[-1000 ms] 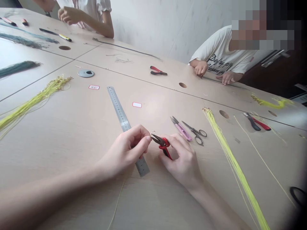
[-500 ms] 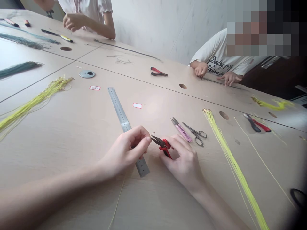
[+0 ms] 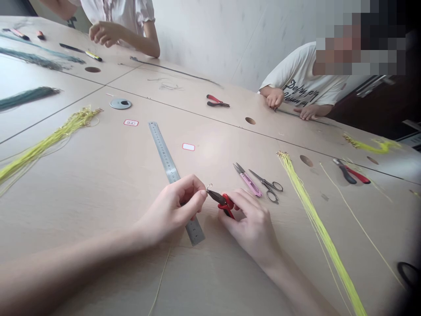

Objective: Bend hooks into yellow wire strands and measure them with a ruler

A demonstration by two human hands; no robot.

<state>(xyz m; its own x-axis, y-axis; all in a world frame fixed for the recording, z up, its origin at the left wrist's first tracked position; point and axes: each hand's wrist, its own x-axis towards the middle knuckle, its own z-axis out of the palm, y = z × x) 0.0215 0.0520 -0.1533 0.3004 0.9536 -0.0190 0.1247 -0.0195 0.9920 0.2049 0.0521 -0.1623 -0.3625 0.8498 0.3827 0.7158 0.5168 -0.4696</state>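
Observation:
My left hand [image 3: 179, 206] is closed in a pinch at the end of a thin yellow cord [image 3: 161, 274], which trails from under the hand towards the near edge of view. A small wire-like loop [image 3: 209, 186] sticks up at its fingertips; its fastening is too small to make out. My right hand [image 3: 250, 219] grips red-handled needle-nose pliers [image 3: 219, 198], whose jaw tips meet the left fingertips just below the loop. Beneath the left hand lies a steel ruler [image 3: 161, 147], partly covered. Pink thread snips [image 3: 248, 181] and dark scissors [image 3: 268, 185] lie beyond the right hand.
Bundles of yellow cord [image 3: 312, 202] lie to the right and far left [image 3: 49, 138]. Around the table [image 3: 108, 184] are cutters [image 3: 351, 172], other red-black pliers [image 3: 217, 102], a metal disc [image 3: 120, 104], labels [image 3: 188, 147] and cable holes [image 3: 250, 120]. Two people work across it.
The plier jaws look closer together, and the right fingers have shifted slightly round the handles. My left hand keeps its pinch. The whole view has tilted a little.

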